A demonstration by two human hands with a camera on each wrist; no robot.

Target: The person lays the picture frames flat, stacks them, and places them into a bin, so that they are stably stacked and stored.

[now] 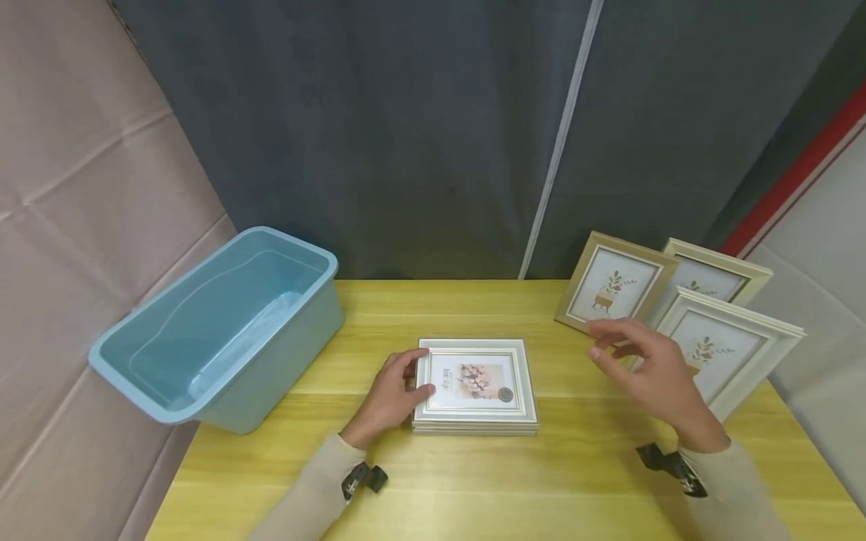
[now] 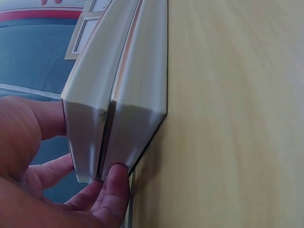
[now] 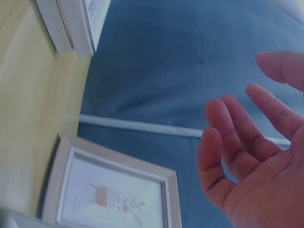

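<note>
A stack of white picture frames (image 1: pixel 476 423) lies flat on the table, the top one showing a pink flower print. My left hand (image 1: pixel 392 394) grips the stack's left side, thumb on the top frame's border and other fingers at the edge. Up close in the left wrist view, the frames' pale sides (image 2: pixel 137 90) show a dark gap between them. My right hand (image 1: pixel 652 372) is raised with nothing in it, fingers loosely bent. Beyond it stand a gold-brown picture frame (image 1: pixel 577 289), a cream picture frame (image 1: pixel 737 259) and a white picture frame (image 1: pixel 737 406), each with a plant print.
A blue plastic tub (image 1: pixel 298 353) stands at the table's left side, its inside visible. Behind the wooden-look table (image 1: pixel 433 488) hangs a dark curtain (image 1: pixel 406 135) with a pale vertical strip. Light cloth walls (image 1: pixel 81 225) border the left and right.
</note>
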